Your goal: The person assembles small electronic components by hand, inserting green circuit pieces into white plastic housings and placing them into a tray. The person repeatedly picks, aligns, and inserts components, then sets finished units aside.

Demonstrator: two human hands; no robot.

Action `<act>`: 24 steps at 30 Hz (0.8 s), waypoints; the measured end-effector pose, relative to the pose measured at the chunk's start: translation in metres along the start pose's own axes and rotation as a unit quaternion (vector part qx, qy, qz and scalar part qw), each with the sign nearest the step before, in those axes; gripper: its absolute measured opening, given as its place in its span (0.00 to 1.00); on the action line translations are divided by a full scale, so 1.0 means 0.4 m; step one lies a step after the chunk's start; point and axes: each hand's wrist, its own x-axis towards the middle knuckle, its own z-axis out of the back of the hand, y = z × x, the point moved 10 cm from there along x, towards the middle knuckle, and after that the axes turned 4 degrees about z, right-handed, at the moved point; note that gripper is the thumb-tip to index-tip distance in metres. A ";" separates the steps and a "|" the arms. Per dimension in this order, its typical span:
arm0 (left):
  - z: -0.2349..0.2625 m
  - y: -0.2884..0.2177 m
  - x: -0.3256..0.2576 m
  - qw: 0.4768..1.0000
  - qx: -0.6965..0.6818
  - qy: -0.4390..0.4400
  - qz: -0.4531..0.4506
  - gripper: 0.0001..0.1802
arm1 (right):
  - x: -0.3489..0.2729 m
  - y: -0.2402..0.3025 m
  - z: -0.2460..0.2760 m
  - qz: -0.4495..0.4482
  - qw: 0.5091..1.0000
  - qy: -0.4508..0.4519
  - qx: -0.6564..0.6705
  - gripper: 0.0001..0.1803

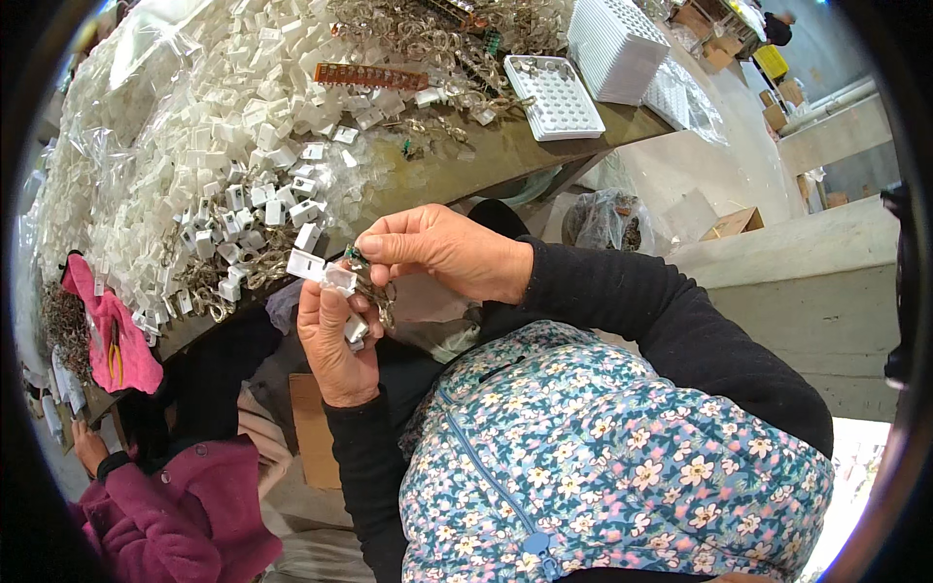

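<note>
My left hand [335,345] is closed round several small white plastic casings [307,264], one of them opened out. A clear-looking casing part [340,279] sits at its fingertips. Metal keyring clasps [385,309] hang between the two hands. My right hand [442,251] pinches a tiny green circuit board [354,255] between thumb and forefinger, right against the casing. Whether the board touches the inside of the casing I cannot tell. Just beyond my hands, assembled white casings with clasps [248,219] lie at the table's near edge.
A big heap of white and clear plastic parts [185,126] covers the table [466,170]. An amber board strip [369,76], a white tray [554,112] and stacked trays [614,49] lie beyond. At left are a pink cloth [117,335], yellow-handled pliers [115,360] and a co-worker's hand [89,447].
</note>
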 end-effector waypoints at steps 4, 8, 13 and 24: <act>-0.001 0.009 -0.001 0.998 -0.044 -0.007 0.049 0.18 | 0.000 -0.017 0.014 -0.022 1.000 0.001 -0.018 0.11; -0.022 0.008 -0.008 0.996 -0.012 0.023 0.080 0.17 | -0.001 -0.023 0.021 -0.015 0.999 -0.013 -0.033 0.10; -0.010 0.013 -0.002 0.992 0.034 -0.014 0.121 0.13 | 0.003 -0.024 0.010 -0.009 0.999 0.000 -0.036 0.10; 0.009 -0.010 0.000 0.997 0.050 -0.031 0.059 0.07 | -0.016 0.067 -0.042 0.170 0.927 -0.032 -0.331 0.11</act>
